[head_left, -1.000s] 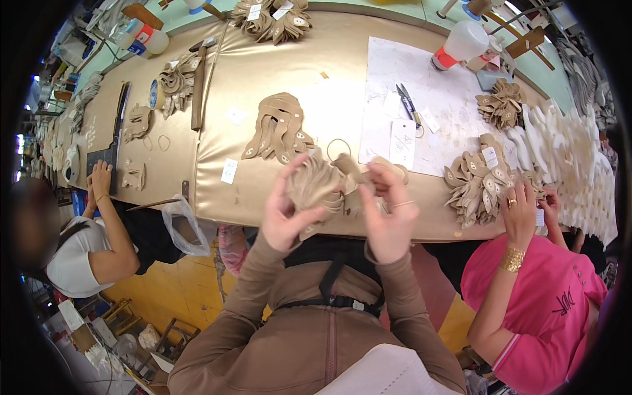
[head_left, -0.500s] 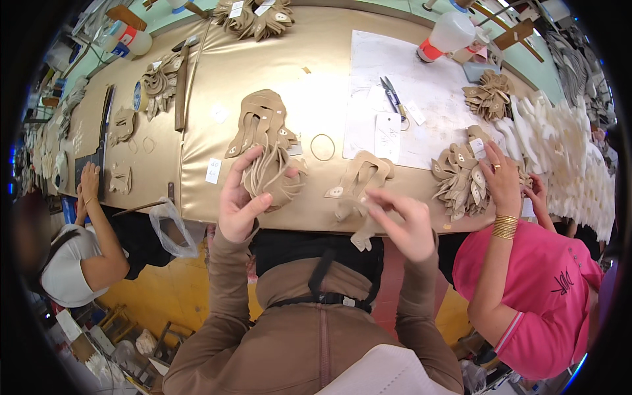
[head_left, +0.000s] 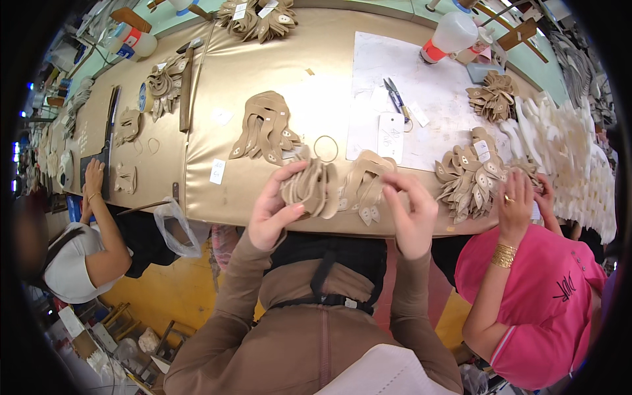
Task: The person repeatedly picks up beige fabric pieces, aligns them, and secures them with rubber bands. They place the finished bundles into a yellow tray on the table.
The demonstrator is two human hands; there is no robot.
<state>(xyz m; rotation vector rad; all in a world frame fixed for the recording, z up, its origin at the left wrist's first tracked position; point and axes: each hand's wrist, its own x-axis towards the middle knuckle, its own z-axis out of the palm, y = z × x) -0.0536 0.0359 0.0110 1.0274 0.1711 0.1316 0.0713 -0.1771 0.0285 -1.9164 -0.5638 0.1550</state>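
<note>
Interior of a workroom, wide-angle view. A long worktable (head_left: 322, 56) with a gold-coloured covering—glossy with reflected light near its middle—is bordered along the far side by a pale green ledge (head_left: 395, 10). The floor (head_left: 155, 276) is yellow, red (head_left: 439, 289) towards the right. Small lights (head_left: 14, 155) shine at the left margin.

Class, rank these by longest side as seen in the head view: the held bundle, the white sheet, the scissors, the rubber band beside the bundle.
1. White sheet
2. Held bundle, perhaps enlarged by nearness
3. Scissors
4. Rubber band
</note>
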